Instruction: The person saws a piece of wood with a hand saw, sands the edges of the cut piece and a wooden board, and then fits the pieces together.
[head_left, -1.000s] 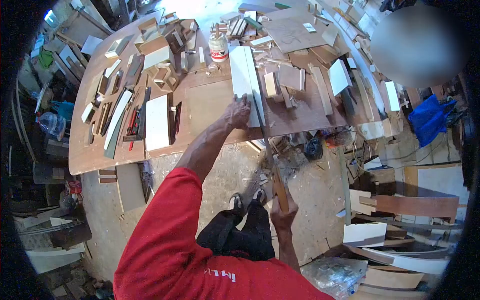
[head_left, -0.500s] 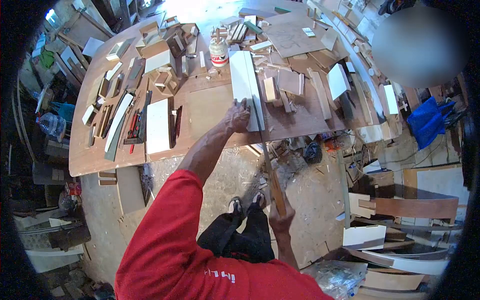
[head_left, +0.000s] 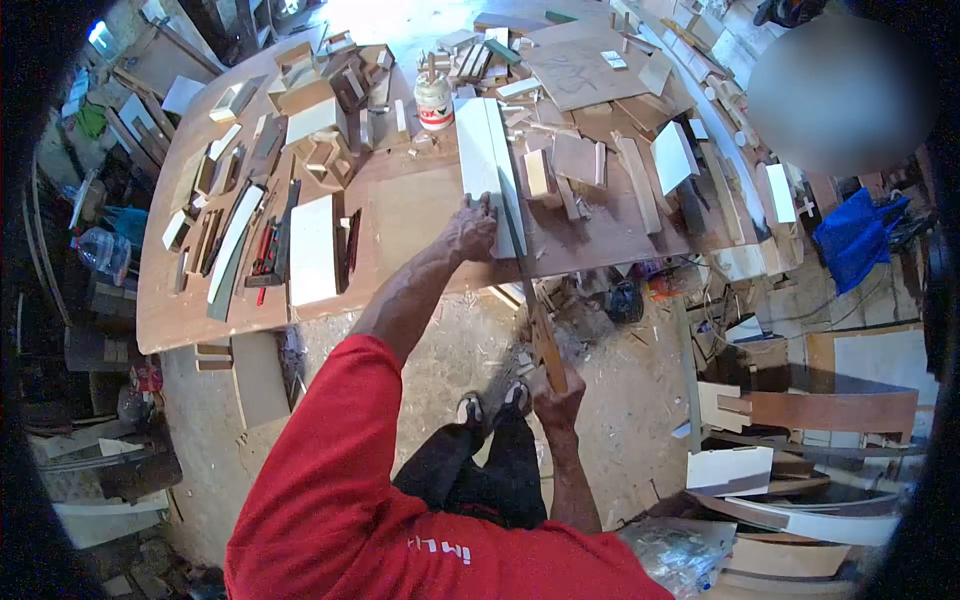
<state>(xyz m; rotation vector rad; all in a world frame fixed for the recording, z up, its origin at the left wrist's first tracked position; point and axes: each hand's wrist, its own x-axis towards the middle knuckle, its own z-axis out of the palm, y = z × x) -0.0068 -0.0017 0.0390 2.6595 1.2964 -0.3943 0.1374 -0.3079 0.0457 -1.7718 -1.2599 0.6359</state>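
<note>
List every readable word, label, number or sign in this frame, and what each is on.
White container on the workbench: red label, lettering too blurred to read.
Red shirt: white print near the lower edge, seen upside down, only partly visible, not readable.
Brown board at the far end: faint scrawl, illegible.

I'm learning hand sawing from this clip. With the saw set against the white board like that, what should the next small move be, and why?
Probably a steady push of the saw forward along the right edge of the white board. The right hand holds the handle low, off the table's edge, with the blade angled up against the board, while the left hand presses the board's near end flat.
</note>
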